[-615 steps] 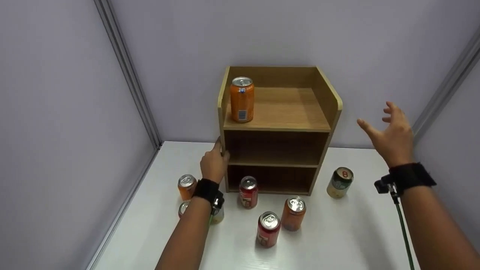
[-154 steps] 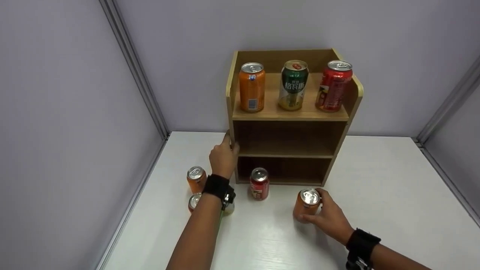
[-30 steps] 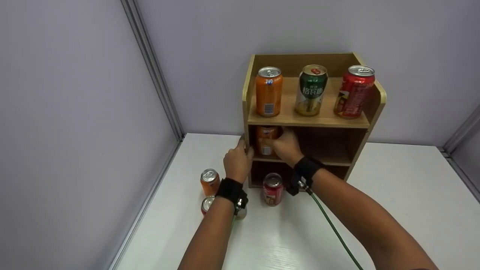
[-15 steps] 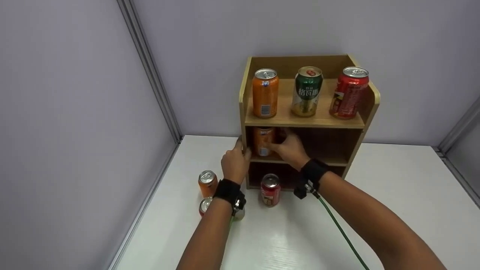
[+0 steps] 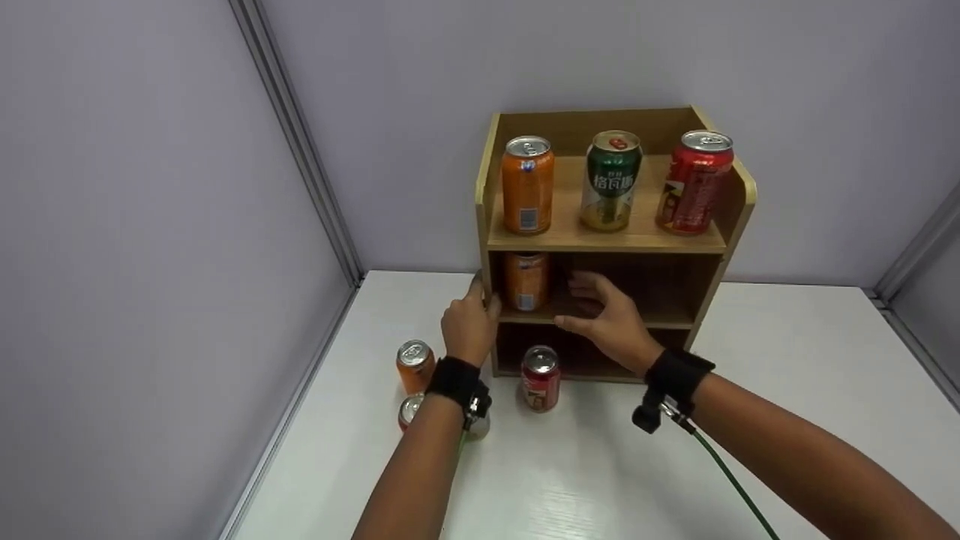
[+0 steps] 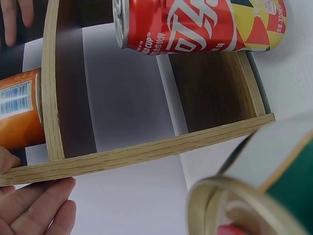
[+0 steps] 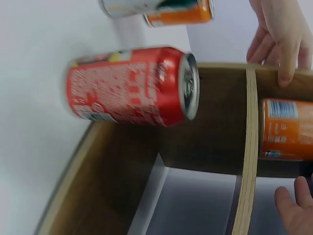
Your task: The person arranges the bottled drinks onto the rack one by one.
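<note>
My left hand [image 5: 470, 326] grips the left side panel of the small wooden shelf [image 5: 607, 244]; the left wrist view shows the thumb on one face and fingers [image 6: 36, 208] on the other. An orange can [image 5: 526, 283] stands upright at the left end of the middle level. To its right, my right hand [image 5: 611, 321] is held in front of that level, fingers spread and clear of the can. In the right wrist view, its fingertips [image 7: 301, 188] show below the orange can [image 7: 288, 129]. A red can [image 5: 541, 381] stands on the table before the bottom level.
On the top level stand an orange can [image 5: 528, 186], a green can [image 5: 611, 182] and a red can [image 5: 695, 184]. Left of the shelf, another orange can [image 5: 415, 366] stands on the white table [image 5: 570, 480]. The left forearm partly hides a can [image 5: 410, 409] and a green-and-white can [image 6: 288, 171].
Since half a second ago, my right hand has let go of the orange can and drawn back to the right. That can earlier stood on the table. The left hand keeps its grip.
</note>
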`<state>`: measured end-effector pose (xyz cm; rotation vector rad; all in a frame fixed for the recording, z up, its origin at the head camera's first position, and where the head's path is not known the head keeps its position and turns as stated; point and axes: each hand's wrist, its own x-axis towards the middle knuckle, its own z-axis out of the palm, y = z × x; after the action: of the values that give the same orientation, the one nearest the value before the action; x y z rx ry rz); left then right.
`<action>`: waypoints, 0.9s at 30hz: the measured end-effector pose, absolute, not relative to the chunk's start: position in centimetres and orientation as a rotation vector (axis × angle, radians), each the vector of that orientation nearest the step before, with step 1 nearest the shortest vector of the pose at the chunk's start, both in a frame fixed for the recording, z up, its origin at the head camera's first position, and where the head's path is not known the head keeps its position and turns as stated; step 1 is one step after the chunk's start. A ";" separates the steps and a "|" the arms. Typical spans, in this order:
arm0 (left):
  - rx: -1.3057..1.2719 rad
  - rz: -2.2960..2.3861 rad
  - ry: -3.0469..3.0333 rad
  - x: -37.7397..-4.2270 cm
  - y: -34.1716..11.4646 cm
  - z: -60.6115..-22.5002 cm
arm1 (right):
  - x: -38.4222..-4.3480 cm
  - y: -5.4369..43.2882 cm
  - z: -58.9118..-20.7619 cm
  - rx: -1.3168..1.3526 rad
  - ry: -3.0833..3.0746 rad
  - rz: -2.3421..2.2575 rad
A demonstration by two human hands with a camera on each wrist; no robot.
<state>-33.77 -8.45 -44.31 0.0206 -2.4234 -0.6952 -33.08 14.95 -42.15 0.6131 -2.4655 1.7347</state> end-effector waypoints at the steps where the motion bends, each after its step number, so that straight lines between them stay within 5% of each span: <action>1: 0.019 -0.694 -2.421 -33.7 -8.5 -44.3 | -32.6 15.2 -42.3 0.628 -2.464 1.736; 13: 0.007 -0.672 -2.407 -33.5 -8.4 -44.3 | -28.5 17.2 -44.5 0.673 -2.455 1.673; 27: 0.018 -0.660 -2.419 -33.7 -8.4 -44.4 | -28.7 15.5 -50.0 0.633 -2.586 1.617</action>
<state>-33.67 -8.42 -44.36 0.0183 -2.4193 -0.6598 -28.72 15.52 -50.05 0.6330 -2.5857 1.6173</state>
